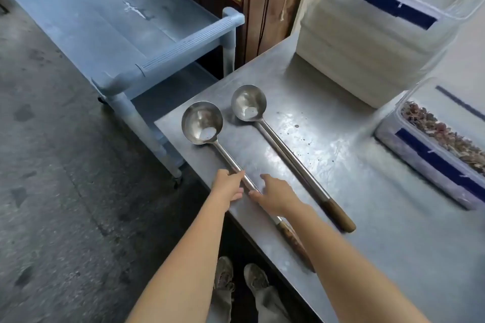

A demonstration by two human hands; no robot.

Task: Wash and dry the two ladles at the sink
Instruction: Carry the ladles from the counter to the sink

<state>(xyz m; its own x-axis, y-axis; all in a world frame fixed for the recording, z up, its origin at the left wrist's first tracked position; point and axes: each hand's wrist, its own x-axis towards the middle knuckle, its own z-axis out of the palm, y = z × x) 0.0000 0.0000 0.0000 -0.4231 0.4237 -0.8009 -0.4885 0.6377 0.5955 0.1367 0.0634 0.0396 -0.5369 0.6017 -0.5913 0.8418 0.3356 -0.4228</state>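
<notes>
Two long steel ladles with brown wooden grips lie side by side on a steel counter (367, 217), bowls pointing away from me. The left ladle (202, 123) lies along the counter's left edge. My left hand (228, 185) is closed around its shaft about halfway down. My right hand (275, 193) hovers just right of that shaft with fingers spread, between the two ladles, holding nothing. The right ladle (249, 105) lies untouched, its wooden grip (341, 215) near my right forearm. No sink is in view.
A pale blue plastic cart (183, 44) stands left of the counter. A stack of white lidded tubs (367, 42) sits at the counter's back. A clear box of dried bits (441, 144) lies at the right. Grey concrete floor (52, 165) lies left.
</notes>
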